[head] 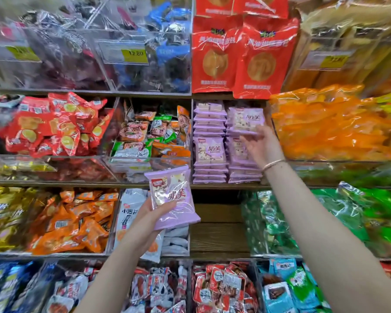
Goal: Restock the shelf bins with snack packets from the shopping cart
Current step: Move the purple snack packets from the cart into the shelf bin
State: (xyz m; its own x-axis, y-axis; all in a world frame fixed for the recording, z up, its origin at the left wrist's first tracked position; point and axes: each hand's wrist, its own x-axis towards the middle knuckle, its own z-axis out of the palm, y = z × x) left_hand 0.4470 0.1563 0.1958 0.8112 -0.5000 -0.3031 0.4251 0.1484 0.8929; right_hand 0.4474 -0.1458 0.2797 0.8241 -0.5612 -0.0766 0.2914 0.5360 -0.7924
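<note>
Two purple packets in hand, one each, hands well apart. Left hand [148, 222] grips the lower purple packet [175, 199] near its bottom edge, thumb across the front. The packet is upright, slightly tilted, out in front of the shelf. White packets [131, 213] sit in a bin just behind that hand.

Right hand [261, 145] is higher and further right, reaching into the shelf. Its fingers are under the upper purple packet [244, 120], printed face toward me, at the top of the right purple stack [243, 166] — can't tell if it touches the stack.

Left purple stack [209, 145] is just left of the right hand. Red bags [242, 57] are above it and orange packets [325, 129] to its right. Bracelet [272, 164] on the right wrist.
</note>
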